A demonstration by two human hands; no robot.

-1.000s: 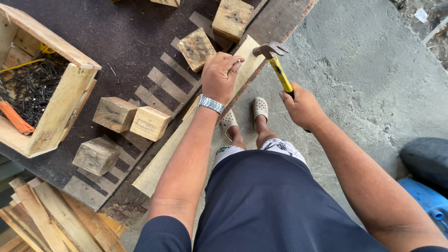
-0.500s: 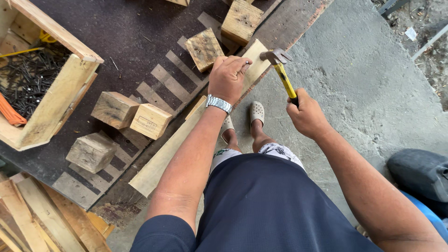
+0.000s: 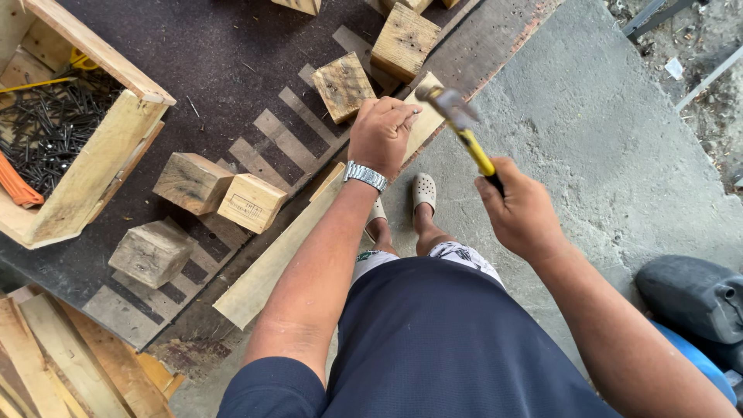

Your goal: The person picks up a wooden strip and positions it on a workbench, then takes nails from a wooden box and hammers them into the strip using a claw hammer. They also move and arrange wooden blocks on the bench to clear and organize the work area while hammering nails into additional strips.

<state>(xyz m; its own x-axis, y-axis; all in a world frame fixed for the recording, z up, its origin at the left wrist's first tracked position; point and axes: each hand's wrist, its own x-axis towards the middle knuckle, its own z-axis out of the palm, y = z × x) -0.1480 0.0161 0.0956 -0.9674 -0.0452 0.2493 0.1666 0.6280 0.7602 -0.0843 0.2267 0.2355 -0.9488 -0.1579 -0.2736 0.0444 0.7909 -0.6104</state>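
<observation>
Hammer [image 3: 458, 128] raised higher | left hand [image 3: 381, 131] steadies rough plank [image 3: 309, 224]

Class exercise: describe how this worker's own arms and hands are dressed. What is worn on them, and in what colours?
Both forearms are bare, with no gloves on the left hand or right hand. A silver metal-link wristwatch circles the left wrist. Dark navy short sleeves cover only the upper arms. No rings are visible.

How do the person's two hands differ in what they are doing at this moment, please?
The left hand presses down on the long plank, while the right hand grips the yellow-handled hammer raised in the air. The left wrist wears a metal watch; the right wrist is bare. Both are bare hands.
</observation>
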